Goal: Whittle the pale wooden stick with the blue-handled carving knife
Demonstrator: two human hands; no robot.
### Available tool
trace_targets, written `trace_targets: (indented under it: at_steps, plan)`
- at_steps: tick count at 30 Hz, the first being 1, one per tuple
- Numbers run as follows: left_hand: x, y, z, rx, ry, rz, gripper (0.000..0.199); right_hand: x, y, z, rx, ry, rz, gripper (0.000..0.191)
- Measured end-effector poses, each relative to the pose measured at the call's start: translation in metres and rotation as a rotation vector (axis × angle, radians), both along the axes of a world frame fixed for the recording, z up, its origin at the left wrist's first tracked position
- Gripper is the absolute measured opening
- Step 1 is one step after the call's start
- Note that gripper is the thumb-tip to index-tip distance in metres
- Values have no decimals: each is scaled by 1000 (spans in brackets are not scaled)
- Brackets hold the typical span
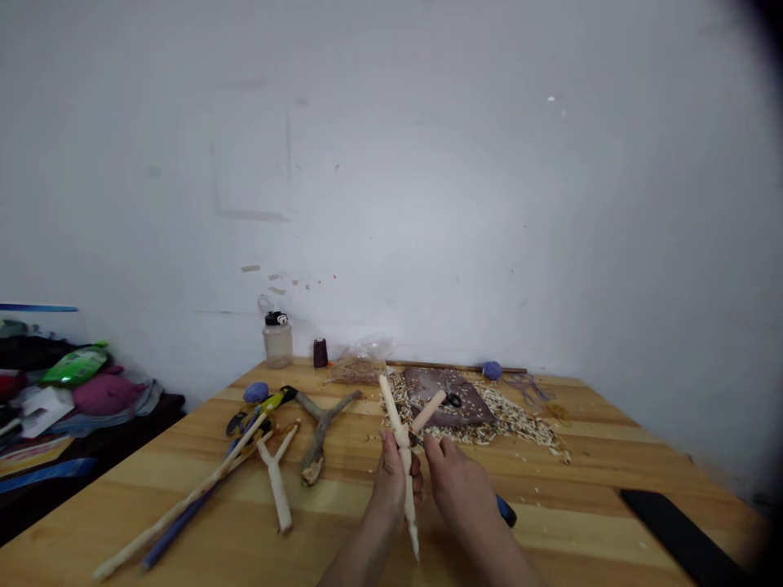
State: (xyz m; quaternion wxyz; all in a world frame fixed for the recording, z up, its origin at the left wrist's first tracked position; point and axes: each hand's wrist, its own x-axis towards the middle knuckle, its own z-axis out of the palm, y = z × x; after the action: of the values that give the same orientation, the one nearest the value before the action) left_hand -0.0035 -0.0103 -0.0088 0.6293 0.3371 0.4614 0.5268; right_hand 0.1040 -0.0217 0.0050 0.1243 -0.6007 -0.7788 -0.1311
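My left hand (391, 477) is closed around the shaft of a peeled, Y-shaped forked stick (408, 473), held up at the middle of the table with its pointed end down. Close beside it, my right hand (456, 481) is closed on a knife; a short dark blade (417, 439) shows at the stick's fork. A blue and black handle end (506, 511) sticks out past my right wrist; my hand hides whether it belongs to that knife. To the left lie a smaller peeled fork (277, 489) and a fork with bark (318, 432).
Wood shavings (519, 420) surround a dark red sheet (425, 390) with black scissors (453, 399) on it. Long sticks (165, 514) lie left. A bottle (278, 342), thread spool (320, 353), plastic bag (360, 363) and purple yarn ball (491, 370) stand behind. A black slab (679, 530) lies right.
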Motion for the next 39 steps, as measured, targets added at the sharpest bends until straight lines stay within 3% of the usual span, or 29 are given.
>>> trace_targets:
  at_steps: [6, 20, 25, 29, 33, 35, 37, 39]
  plan:
    - [2, -1, 1, -58, 84, 57, 69, -13, -3, -6, -10, -48, -96, 27]
    - [1, 0, -13, 251, 326, 180, 56, -20, 2, -14, -28, 21, -128, 26]
    - [1, 0, -15, 249, 338, 175, 53, -20, 3, -11, -54, 42, -130, 28]
    - [-2, 0, -9, 161, 247, 94, 57, -11, 7, -7, -134, 293, -15, 20]
    - [-4, -1, 1, 47, 120, -34, 66, 4, 15, -8, -242, 729, 286, 20]
    - [-3, -3, 4, 10, 70, -74, 68, 9, 19, -10, -372, 903, 378, 19]
    - [-3, -5, 5, -1, 21, -82, 69, 12, 21, -11, -457, 1050, 384, 23]
    - [-2, -5, 7, 3, -36, -69, 68, 13, 22, -11, -429, 1143, 346, 26]
